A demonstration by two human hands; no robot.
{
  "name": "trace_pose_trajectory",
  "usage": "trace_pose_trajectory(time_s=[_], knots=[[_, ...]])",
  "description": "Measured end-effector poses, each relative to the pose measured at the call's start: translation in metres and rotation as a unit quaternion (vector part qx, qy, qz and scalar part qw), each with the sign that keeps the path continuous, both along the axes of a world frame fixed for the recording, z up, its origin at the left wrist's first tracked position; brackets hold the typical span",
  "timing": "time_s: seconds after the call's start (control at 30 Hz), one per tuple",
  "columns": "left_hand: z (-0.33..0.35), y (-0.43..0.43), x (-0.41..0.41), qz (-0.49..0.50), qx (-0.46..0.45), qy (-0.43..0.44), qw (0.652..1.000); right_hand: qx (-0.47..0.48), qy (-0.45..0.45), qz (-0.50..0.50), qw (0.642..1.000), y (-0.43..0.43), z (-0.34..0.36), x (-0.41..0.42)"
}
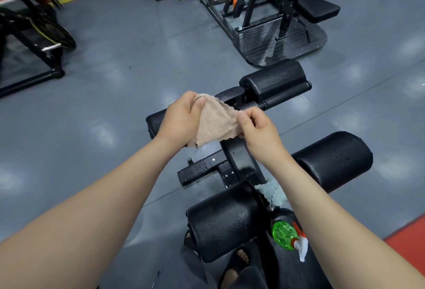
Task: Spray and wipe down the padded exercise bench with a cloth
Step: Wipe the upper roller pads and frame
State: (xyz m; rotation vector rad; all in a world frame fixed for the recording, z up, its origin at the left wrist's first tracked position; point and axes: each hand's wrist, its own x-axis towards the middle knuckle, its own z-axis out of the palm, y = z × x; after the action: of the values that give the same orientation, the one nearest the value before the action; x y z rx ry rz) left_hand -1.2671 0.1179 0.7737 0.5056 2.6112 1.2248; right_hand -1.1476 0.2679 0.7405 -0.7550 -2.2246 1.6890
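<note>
Holding the tan cloth (216,125) up in the air keeps both hands busy. The left hand (181,118) has its fingers and thumb curled round one bunched end. The right hand (257,131) pinches the other edge between thumb and fingers. The cloth is spread between them, above the far end of the padded worktop (333,160), and it touches no pad.

What could go wrong? The right hand only has a thin bit of edge. With a hard tug, that edge could slip out. Then the cloth could flop onto the metal frame (236,157) or the floor (115,104) and pick up dirt. A dirty cloth would smear the pads and not clean them.

The near roller pad (225,219) has small wet drops on it. If the wiping waits too long, I think the drops may dry into spots.

The spray bottle (285,239) lies on its side on the worktop, just beside the right arm. A bump from that arm could make it roll off and fall.

A pale cloth (274,193) sits bunched between the pads. A wide wipe could drag it down to the floor.

The pads are round, so the cloth may slide off the curve and miss the sides.
</note>
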Motion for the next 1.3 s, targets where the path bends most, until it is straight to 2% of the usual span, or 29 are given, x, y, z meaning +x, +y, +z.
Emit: trace_pose_trajectory(time_s=[0.07,0.17,0.27,0.33,0.4,0.57,0.7,0.83,1.1,1.17,1.23,1.3], knots=[[0.001,0.000,-0.003,0.020,-0.009,0.023,0.999,-0.073,0.015,-0.026,0.997,0.001,-0.002,-0.002],[-0.003,-0.003,-0.004,0.007,-0.036,0.040,0.999,-0.240,0.086,-0.079,0.964,0.003,0.000,-0.005],[-0.003,-0.004,0.002,-0.037,-0.091,0.032,0.995,-0.311,0.103,-0.136,0.935,0.008,0.004,-0.004],[-0.002,-0.005,0.002,-0.066,-0.077,-0.018,0.995,-0.330,0.093,-0.145,0.928,0.012,0.006,-0.001],[0.000,-0.006,0.001,-0.084,-0.043,-0.059,0.994,-0.341,0.067,-0.111,0.931,0.016,0.010,0.002],[0.003,-0.006,-0.007,-0.042,0.043,-0.055,0.997,-0.323,-0.026,0.018,0.946,0.018,0.014,0.008],[0.008,-0.004,-0.007,-0.008,0.085,-0.096,0.992,-0.272,0.013,0.088,0.958,0.014,0.009,0.009],[0.015,0.002,-0.003,0.003,0.082,-0.094,0.992,-0.320,0.034,0.120,0.939,0.011,0.007,0.008],[0.007,0.004,-0.024,-0.044,-0.057,-0.011,0.997,-0.378,-0.051,0.131,0.915,-0.018,-0.008,0.014],[0.001,0.003,-0.036,-0.086,-0.140,0.000,0.986,-0.362,-0.085,0.100,0.923,-0.028,-0.021,0.011],[-0.009,0.001,-0.042,-0.115,-0.253,-0.006,0.960,-0.328,-0.123,0.045,0.936,-0.032,-0.037,0.009],[-0.020,0.002,-0.037,-0.098,-0.285,0.025,0.953,-0.303,-0.142,-0.002,0.942,-0.030,-0.050,0.009]])
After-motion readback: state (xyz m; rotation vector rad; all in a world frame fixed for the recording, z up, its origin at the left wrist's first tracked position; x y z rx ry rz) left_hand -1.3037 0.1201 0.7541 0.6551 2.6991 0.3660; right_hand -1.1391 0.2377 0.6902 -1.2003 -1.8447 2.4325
